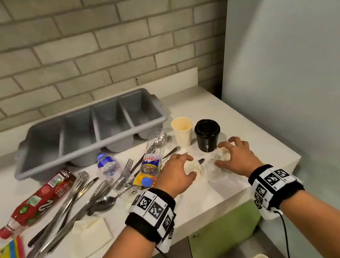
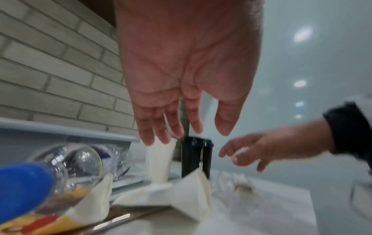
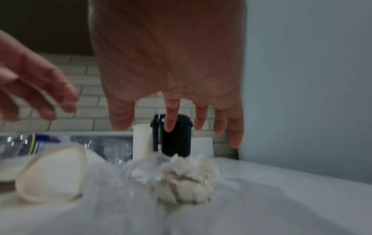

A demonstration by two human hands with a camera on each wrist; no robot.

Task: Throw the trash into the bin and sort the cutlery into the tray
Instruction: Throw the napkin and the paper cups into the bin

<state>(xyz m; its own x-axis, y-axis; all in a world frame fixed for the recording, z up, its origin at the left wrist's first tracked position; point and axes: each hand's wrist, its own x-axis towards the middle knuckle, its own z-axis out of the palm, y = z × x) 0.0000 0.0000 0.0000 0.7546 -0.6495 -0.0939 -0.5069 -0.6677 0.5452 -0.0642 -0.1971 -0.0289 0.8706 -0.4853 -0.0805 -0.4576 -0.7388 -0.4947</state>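
A crumpled napkin (image 3: 186,178) lies on the white counter (image 1: 231,188) before the black lidded cup (image 1: 207,135). The right hand (image 1: 235,156) hovers over it, fingers spread and holding nothing. Just beside, the left hand (image 1: 177,170) hangs equally empty above a folded napkin (image 2: 193,195), with the grey cutlery tray (image 1: 87,132) standing behind.

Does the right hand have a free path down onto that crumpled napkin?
Probably yes. The right hand hovers open right above the crumpled napkin, nothing between them; the black cup stands behind, clear of the fingers.
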